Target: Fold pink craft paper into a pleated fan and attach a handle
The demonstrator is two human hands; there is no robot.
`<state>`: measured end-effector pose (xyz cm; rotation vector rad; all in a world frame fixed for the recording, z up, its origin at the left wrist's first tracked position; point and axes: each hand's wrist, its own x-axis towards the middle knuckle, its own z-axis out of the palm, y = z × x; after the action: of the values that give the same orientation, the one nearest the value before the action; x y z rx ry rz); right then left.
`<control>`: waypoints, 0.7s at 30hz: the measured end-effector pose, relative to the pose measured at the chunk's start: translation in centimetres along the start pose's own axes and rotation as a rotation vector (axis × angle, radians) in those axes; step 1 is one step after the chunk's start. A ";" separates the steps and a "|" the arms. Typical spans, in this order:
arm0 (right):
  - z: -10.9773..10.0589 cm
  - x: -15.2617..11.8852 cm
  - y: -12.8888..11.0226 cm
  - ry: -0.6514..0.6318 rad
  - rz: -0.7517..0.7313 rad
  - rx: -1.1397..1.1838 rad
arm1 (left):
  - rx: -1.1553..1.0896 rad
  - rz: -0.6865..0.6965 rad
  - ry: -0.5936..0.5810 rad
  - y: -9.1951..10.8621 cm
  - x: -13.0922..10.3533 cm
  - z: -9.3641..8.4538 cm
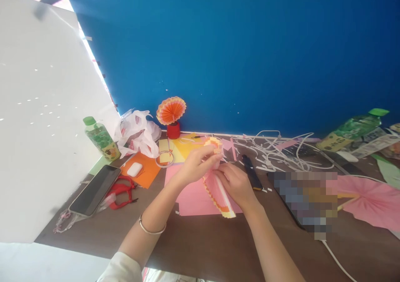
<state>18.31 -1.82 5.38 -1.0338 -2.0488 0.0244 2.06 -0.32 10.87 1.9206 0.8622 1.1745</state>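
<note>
A pleated paper piece [218, 194], pink with orange and yellow edges, is held between both hands over a pink sheet [190, 198]. My left hand [200, 163] grips its upper part, fingers closed around it. Lower and to the right, my right hand [233, 182] pinches the folds near the middle. The lower end fans out toward me, and a short scalloped end shows above my left fingers. Behind stands a round orange pleated fan [171, 110] on a red holder [173, 130].
A phone [94, 190], red-handled scissors [121, 193], white case [134, 169] and green-capped bottle [101, 138] lie or stand left. Right are a black cutter [251, 173], tangled white cables [293, 157], a tablet [300, 198], another bottle [353, 130] and a pink fan [371, 203].
</note>
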 end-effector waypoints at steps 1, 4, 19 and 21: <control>0.0 0.0 0.0 0.001 -0.003 -0.013 | 0.003 -0.009 -0.005 0.0 0.0 0.0; 0.3 -0.4 0.1 0.035 0.030 0.007 | -0.010 -0.041 -0.019 0.2 0.0 0.1; 3.4 -2.4 2.4 0.544 0.676 0.281 | 0.441 -0.461 -0.045 -1.4 -3.1 2.3; 3.7 -2.4 2.4 0.528 0.729 0.269 | 0.540 -0.492 0.010 -0.7 -4.2 3.0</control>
<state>18.23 -0.68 0.49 -1.3809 -1.0926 0.3533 3.15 -4.11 7.42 1.9289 1.6738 0.6942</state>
